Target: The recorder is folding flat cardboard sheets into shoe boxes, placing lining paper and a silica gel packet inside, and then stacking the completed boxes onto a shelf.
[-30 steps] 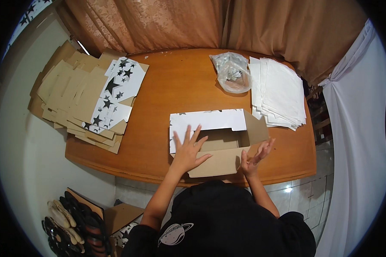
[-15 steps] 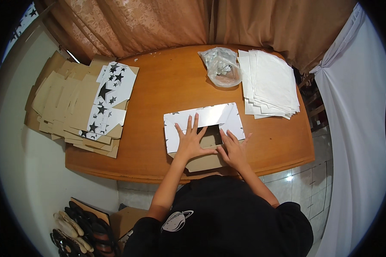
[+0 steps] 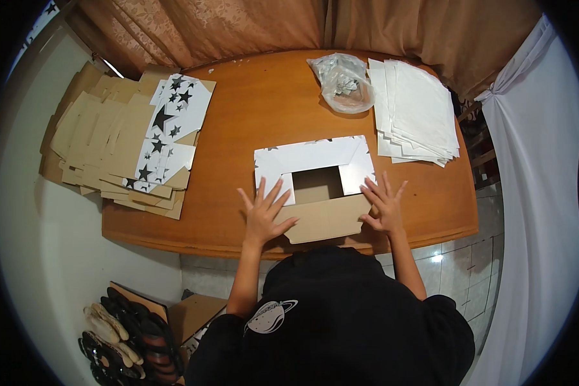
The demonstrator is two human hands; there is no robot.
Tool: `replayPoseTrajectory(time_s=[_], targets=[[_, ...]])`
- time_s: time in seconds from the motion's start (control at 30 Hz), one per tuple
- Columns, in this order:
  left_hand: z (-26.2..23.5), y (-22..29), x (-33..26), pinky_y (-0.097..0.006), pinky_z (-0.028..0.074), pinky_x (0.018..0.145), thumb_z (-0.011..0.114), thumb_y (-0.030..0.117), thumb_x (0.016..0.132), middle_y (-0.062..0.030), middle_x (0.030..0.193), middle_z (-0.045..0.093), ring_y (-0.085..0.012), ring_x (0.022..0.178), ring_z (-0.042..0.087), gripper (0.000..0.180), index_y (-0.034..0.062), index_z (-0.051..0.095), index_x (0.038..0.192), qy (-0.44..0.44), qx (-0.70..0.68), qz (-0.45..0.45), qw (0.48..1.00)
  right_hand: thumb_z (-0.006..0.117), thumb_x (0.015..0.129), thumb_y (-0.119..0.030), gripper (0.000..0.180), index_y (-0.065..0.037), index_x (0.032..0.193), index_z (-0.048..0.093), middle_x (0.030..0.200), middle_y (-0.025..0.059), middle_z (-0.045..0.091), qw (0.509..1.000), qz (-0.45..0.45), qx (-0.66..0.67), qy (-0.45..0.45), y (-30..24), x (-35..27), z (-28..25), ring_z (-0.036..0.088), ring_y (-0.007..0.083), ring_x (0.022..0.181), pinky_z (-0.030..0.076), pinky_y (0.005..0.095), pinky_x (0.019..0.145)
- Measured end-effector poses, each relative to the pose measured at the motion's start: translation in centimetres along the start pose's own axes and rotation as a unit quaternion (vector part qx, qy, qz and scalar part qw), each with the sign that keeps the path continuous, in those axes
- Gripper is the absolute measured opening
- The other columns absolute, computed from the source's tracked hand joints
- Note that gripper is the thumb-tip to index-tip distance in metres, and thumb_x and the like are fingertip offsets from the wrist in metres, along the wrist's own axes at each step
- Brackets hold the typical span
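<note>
In front of me on the wooden table stands a cardboard box (image 3: 312,154), white with black star bits at its edges. Its far and side flaps are folded inward around a rectangular opening, while the plain brown near flap (image 3: 325,220) lies outward toward me. My left hand (image 3: 264,212) has its fingers spread at the box's near left corner. At the near right corner my right hand (image 3: 384,207) is spread too, fingertips by the white side. Neither hand grips anything.
Flat brown cardboard pieces (image 3: 103,128) are stacked at the left, topped by star-printed white ones (image 3: 164,119). A clear plastic bag (image 3: 344,83) and a stack of white sheets (image 3: 418,112) lie at the far right. Shoes (image 3: 125,334) stand below left, beside the wall.
My hands have moved apart, from over the box's top and opening out to its two near corners. The side flaps and opening now show more fully.
</note>
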State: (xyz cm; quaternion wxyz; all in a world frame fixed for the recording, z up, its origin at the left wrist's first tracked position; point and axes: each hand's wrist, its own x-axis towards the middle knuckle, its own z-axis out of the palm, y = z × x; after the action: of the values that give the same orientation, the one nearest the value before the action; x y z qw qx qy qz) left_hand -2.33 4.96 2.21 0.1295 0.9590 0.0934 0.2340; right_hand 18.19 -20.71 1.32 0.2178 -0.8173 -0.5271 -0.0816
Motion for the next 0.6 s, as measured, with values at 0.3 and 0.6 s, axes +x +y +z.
replayPoseTrajectory(time_s=[0.3, 0.6], targets=[[0.9, -2.2, -3.7, -0.061, -0.002, 0.101, 0.055, 0.071, 0.061, -0.0017, 0.129, 0.048, -0.0357, 0.127, 0.031, 0.075, 0.0208, 0.058, 0.116, 0.079, -0.016, -0.03, 0.996, 0.056, 0.066, -0.065, 0.071, -0.019, 0.12, 0.054, 0.132, 0.0024, 0.044, 0.995, -0.024, 0.058, 0.075, 1.6, -1.0, 1.7, 0.027, 0.0354, 0.129, -0.009, 0.0624, 0.099], [3.1, 1.8, 0.4, -0.047, 0.025, 0.1, 0.069, 0.015, 0.075, -0.0084, 0.107, 0.052, -0.0256, 0.109, 0.047, 0.041, 0.0064, 0.053, 0.112, 0.224, -0.15, -0.309, 0.912, 0.061, 0.08, -0.025, 0.038, -0.017, 0.117, 0.057, 0.138, 0.0043, 0.037, 0.942, 0.251, 0.154, 0.163, -1.4, 3.3, 3.9, 0.013, 0.036, 0.134, -0.013, 0.0637, 0.095]])
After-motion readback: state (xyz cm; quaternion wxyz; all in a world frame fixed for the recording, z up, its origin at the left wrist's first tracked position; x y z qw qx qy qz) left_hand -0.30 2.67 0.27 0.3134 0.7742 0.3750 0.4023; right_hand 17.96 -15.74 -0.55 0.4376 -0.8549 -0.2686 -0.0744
